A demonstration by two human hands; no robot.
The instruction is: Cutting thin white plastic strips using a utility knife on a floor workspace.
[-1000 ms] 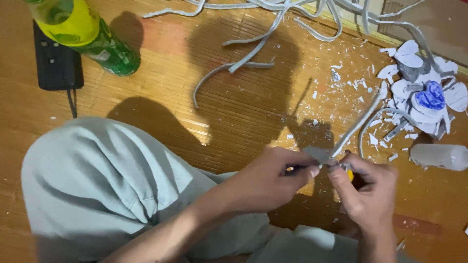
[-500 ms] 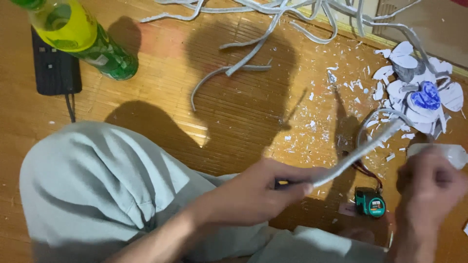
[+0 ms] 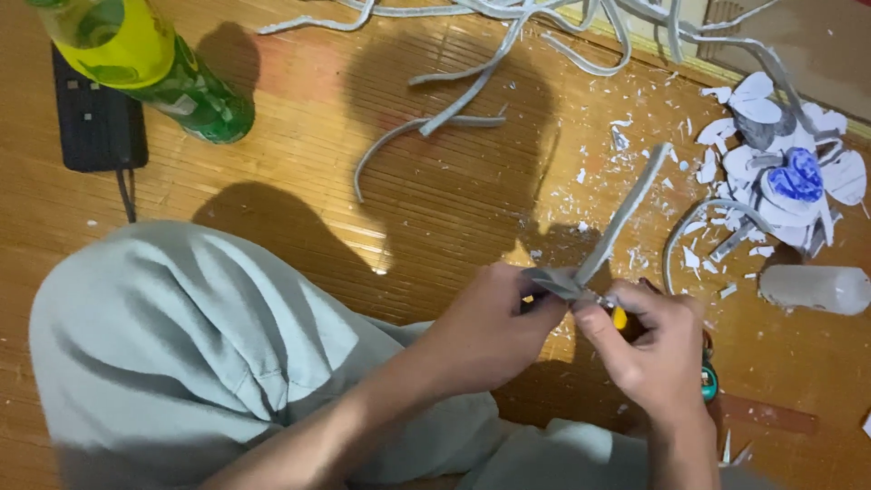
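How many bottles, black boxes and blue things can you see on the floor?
Green and yellow bottle: 1
Clear bottle lying on its side: 1
Black box with a cord: 1
Blue piece in the white scraps: 1
Total: 4

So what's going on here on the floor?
A person sits on a wooden floor, both hands meeting on a grey strip. The left hand pinches its folded lower end; the right hand holds a small yellow-handled tool against it. More grey strips, white scraps and a green bottle lie around.
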